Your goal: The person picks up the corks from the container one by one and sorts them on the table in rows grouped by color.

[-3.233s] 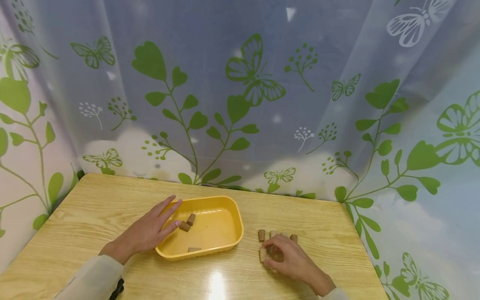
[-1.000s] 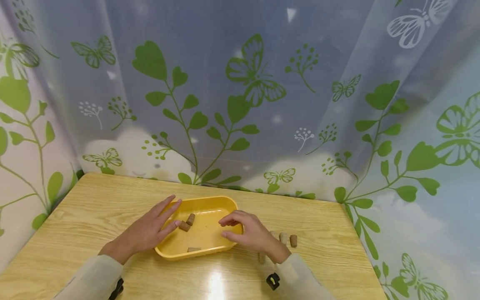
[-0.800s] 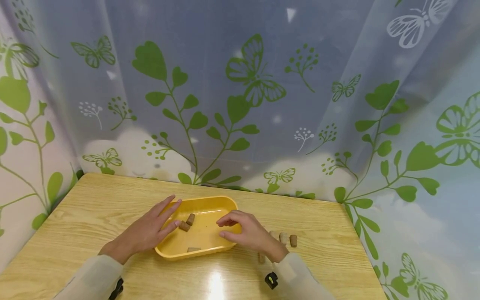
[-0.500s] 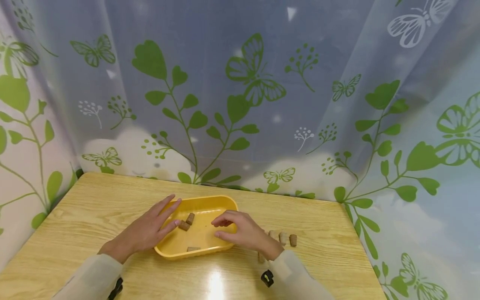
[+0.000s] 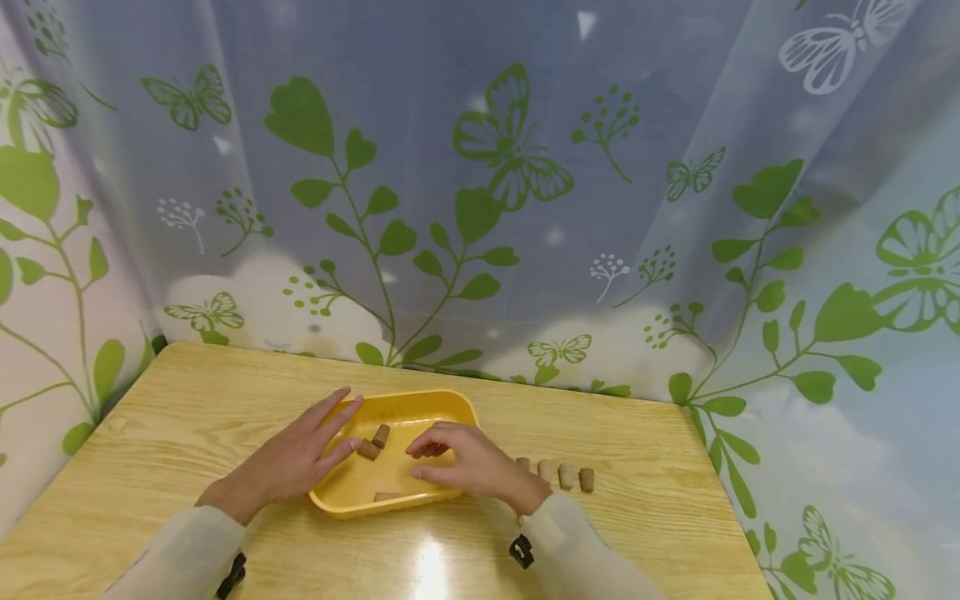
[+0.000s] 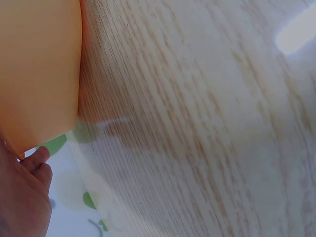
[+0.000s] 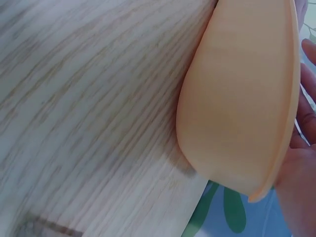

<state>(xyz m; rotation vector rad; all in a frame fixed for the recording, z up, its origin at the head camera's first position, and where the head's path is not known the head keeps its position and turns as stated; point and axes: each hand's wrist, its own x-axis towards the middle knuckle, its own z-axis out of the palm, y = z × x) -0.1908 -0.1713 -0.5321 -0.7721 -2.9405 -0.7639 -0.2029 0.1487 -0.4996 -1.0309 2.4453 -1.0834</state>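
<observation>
A yellow plastic tray (image 5: 450, 406) stands on the wooden table. Inside lie two brown corks, one brown cork (image 5: 381, 435) leaning near another brown cork (image 5: 367, 449), and a pale cork (image 5: 387, 497) by the front wall. My left hand (image 5: 296, 458) lies over the tray's left rim, fingers extended and spread. In the left wrist view, its fingertips (image 6: 42, 160) show past the tray's end. My right hand (image 5: 468, 462) hovers over the tray's right half, fingers bent, thumb apart, with no cork visible between them. Its fingers (image 7: 308, 94) appear beyond the rim in the right wrist view.
Right of the tray stands a row of corks: a brown cork (image 5: 522, 463) partly behind my right wrist, a pale cork (image 5: 545, 472), another pale cork (image 5: 566, 477) and a brown end cork (image 5: 587, 480). A patterned curtain (image 5: 585, 208) borders the table.
My right hand has left the corks at the right and moved left over the tray, drifting further left in the last second. The left hand stays put; the tray's corks have not moved.
</observation>
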